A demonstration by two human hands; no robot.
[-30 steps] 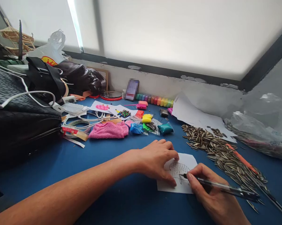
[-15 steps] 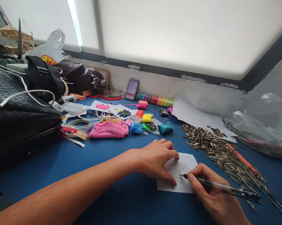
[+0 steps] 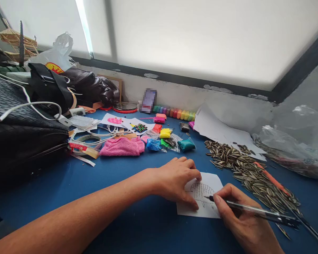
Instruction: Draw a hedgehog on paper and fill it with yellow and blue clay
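A small white sheet of paper (image 3: 187, 209) lies on the blue table, bearing a black line drawing of an animal with a rounded body, legs and rows of short marks. Across the sheet's left side, my left hand (image 3: 176, 181) rests with thumb and fingers spread, pressing on the paper. My right hand (image 3: 240, 215) is closed around a black pen (image 3: 262, 211), whose tip is over the drawn body. Whether the tip touches the paper, I cannot tell. Right of the sheet is a heap of striped sunflower seeds (image 3: 251, 176).
An orange-handled tool (image 3: 272, 179) lies across the seeds. Behind are bags of coloured clay (image 3: 187, 144), a pink cloth (image 3: 122, 146), paper sheets (image 3: 217, 127) and a phone (image 3: 148, 100). A black bag (image 3: 24, 137) stands left; a clear plastic bag (image 3: 299, 148) lies right.
The pen tip and my right hand have shifted slightly right over the drawing. My left hand stays in place on the paper.
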